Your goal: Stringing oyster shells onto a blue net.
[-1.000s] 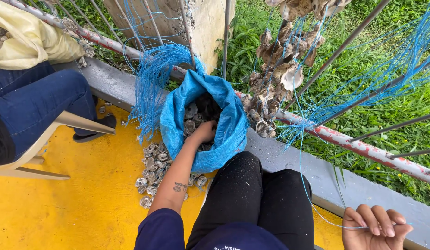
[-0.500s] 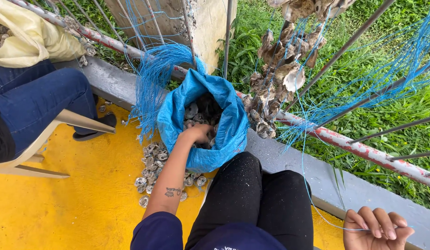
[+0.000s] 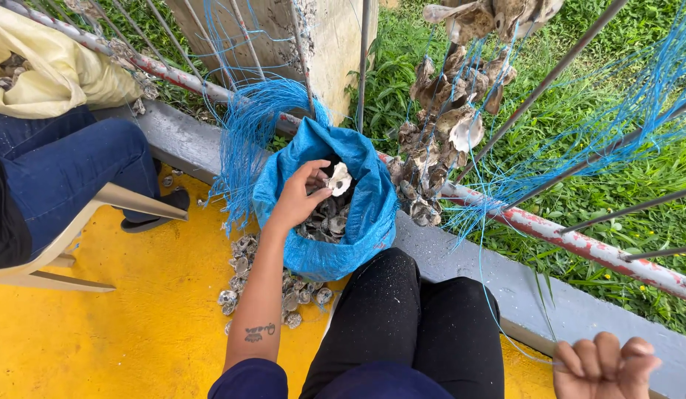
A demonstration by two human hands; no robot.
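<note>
Left hand (image 3: 297,198) is closed on a pale shell (image 3: 338,179), lifted over the blue sack (image 3: 372,214); right hand (image 3: 605,367) is fisted, pinching blue twine (image 3: 505,325) taut.

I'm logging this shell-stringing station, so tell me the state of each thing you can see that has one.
left hand: pinching a pale oyster shell above the sack
right hand: closed on a thin blue string
blue sack: open, rim rolled down, partly filled with shells
strung shells: hanging from blue strings by the railing
loose shells: piled on the yellow floor beside the sack
yellow bag: open, shells inside
</note>
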